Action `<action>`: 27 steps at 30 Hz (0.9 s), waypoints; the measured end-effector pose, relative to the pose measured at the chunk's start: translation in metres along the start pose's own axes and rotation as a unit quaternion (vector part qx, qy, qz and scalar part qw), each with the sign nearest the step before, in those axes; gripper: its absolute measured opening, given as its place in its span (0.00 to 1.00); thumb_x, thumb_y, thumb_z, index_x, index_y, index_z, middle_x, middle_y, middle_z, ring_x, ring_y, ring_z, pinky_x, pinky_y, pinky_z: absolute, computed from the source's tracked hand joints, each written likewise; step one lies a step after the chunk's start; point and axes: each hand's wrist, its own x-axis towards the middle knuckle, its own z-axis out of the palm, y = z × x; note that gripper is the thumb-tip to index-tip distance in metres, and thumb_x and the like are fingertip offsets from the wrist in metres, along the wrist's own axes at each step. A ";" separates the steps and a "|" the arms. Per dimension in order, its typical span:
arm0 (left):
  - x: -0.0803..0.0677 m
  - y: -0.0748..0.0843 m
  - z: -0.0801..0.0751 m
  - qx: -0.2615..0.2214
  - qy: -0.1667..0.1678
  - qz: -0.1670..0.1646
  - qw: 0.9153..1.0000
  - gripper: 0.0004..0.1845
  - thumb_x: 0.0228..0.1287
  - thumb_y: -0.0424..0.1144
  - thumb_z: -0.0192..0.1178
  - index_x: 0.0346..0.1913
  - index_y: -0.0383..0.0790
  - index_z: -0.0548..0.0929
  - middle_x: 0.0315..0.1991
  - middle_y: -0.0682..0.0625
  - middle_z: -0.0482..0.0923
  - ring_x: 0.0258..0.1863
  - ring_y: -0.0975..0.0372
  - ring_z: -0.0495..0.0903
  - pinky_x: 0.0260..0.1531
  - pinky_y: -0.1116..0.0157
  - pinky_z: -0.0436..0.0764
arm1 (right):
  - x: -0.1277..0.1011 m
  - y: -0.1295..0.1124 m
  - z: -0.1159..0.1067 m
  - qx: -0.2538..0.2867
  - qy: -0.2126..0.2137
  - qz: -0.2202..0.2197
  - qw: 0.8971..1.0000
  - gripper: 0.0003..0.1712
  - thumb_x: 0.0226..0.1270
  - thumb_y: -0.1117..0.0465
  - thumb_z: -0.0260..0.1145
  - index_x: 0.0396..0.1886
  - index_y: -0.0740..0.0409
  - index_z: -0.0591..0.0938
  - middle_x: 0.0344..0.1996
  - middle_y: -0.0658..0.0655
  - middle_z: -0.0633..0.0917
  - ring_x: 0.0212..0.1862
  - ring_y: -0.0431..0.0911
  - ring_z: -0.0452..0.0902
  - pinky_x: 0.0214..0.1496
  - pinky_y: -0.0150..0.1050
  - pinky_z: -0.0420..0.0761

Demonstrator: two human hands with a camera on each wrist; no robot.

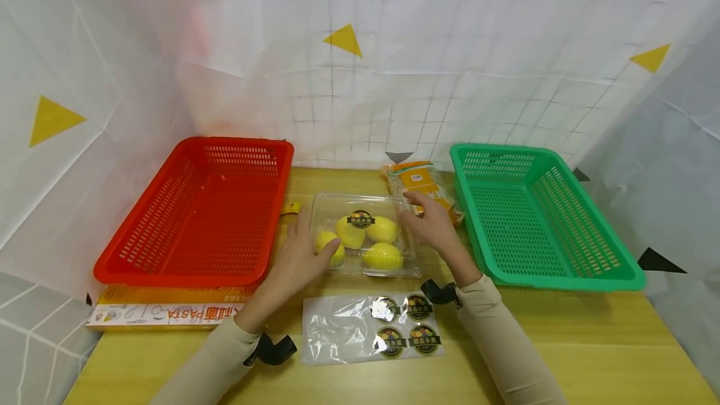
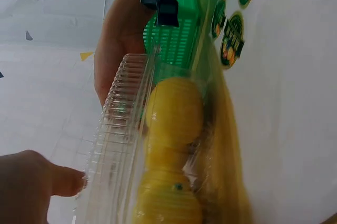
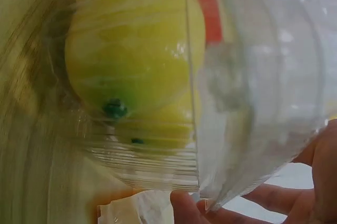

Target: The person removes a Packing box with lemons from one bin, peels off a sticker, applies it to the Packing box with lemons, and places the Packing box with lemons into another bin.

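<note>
A clear plastic clamshell box [image 1: 337, 204] of yellow lemons [image 1: 384, 256] lies closed on the table, a dark round sticker [image 1: 360, 219] on its lid. My left hand [image 1: 298, 258] rests along its left side, fingers extended and thumb reaching over the near left corner. In the left wrist view that thumb [image 2: 68, 181] meets the lid's ribbed edge. On the far right side, my right hand [image 1: 429, 220] grips the box's edge with bent fingers. The right wrist view has its fingers [image 3: 279, 197] around the clear plastic rim.
In front of the box lies a sticker sheet [image 1: 337, 330] with several round labels. A red basket [image 1: 194, 280] stands left, partly over a pasta box [image 1: 163, 315]; a green basket [image 1: 562, 282] stands right. Behind lie an orange food bag [image 1: 419, 179] and a small yellow item [image 1: 291, 208].
</note>
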 end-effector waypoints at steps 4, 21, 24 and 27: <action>-0.006 -0.005 0.002 -0.064 -0.005 -0.057 0.996 0.54 0.71 0.54 0.65 0.84 0.40 0.40 0.72 0.27 0.62 0.71 0.36 0.64 0.66 0.34 0.65 | 0.000 0.002 -0.001 0.009 -0.006 0.002 1.000 0.31 0.77 0.56 0.62 0.75 0.62 0.72 0.69 0.69 0.75 0.60 0.67 0.77 0.54 0.60 0.81; -0.014 -0.014 0.004 -0.216 -0.016 -0.132 0.967 0.26 0.72 0.51 0.65 0.53 0.33 0.67 0.32 0.44 0.70 0.27 0.56 0.72 0.28 0.61 0.74 | 0.000 0.007 -0.001 0.057 -0.021 0.041 0.997 0.29 0.80 0.53 0.62 0.74 0.60 0.73 0.61 0.71 0.79 0.51 0.61 0.79 0.41 0.50 0.84; -0.014 -0.014 0.004 -0.233 -0.009 -0.131 0.964 0.26 0.72 0.50 0.66 0.54 0.33 0.67 0.32 0.45 0.69 0.26 0.57 0.71 0.27 0.63 0.74 | 0.000 0.007 -0.001 0.069 -0.021 0.048 0.996 0.29 0.80 0.54 0.62 0.74 0.60 0.73 0.61 0.71 0.78 0.49 0.60 0.80 0.41 0.50 0.84; -0.013 -0.014 0.004 -0.263 0.000 -0.126 0.956 0.26 0.73 0.48 0.65 0.56 0.33 0.66 0.33 0.45 0.69 0.25 0.58 0.70 0.25 0.65 0.73 | -0.001 0.005 0.000 0.080 -0.021 0.059 0.995 0.29 0.80 0.53 0.62 0.75 0.60 0.73 0.63 0.71 0.78 0.49 0.60 0.79 0.41 0.47 0.84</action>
